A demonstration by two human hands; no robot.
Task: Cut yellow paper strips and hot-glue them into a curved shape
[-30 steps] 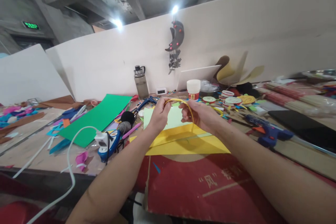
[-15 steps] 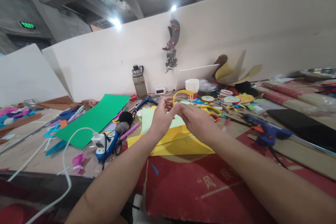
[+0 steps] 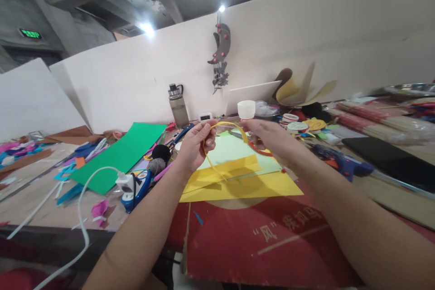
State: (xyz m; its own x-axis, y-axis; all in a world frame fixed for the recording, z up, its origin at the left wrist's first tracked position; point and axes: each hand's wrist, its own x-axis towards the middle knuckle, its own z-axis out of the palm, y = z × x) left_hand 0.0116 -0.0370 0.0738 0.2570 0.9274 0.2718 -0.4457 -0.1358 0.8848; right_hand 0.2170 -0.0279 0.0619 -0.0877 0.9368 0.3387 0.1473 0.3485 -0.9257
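Observation:
A thin yellow strip (image 3: 225,123) is pinched between the thumb and fingers of my left hand (image 3: 197,144). It arches over to the right, and its other end hangs close to my right hand (image 3: 270,138). My right hand is curled around what looks like scissors, with a red handle (image 3: 261,150) showing below the fingers; much of them is hidden. Under both hands lie a pale green sheet (image 3: 234,156) and yellow sheets (image 3: 272,186), with a narrower yellow piece on top. These rest on a red cardboard box (image 3: 238,244).
To the left are a green sheet (image 3: 118,158), a blue power strip (image 3: 141,190) with a white cable, and yarn balls (image 3: 161,154). A bottle (image 3: 178,106) and paper cup (image 3: 246,109) stand behind. On the right lie a blue glue gun (image 3: 343,159) and a black phone-like slab (image 3: 384,158).
My hands have moved apart. My left hand keeps the yellow strip, while my right hand has let go of it and moved right to the scissors. The yellow loop has opened into an arch.

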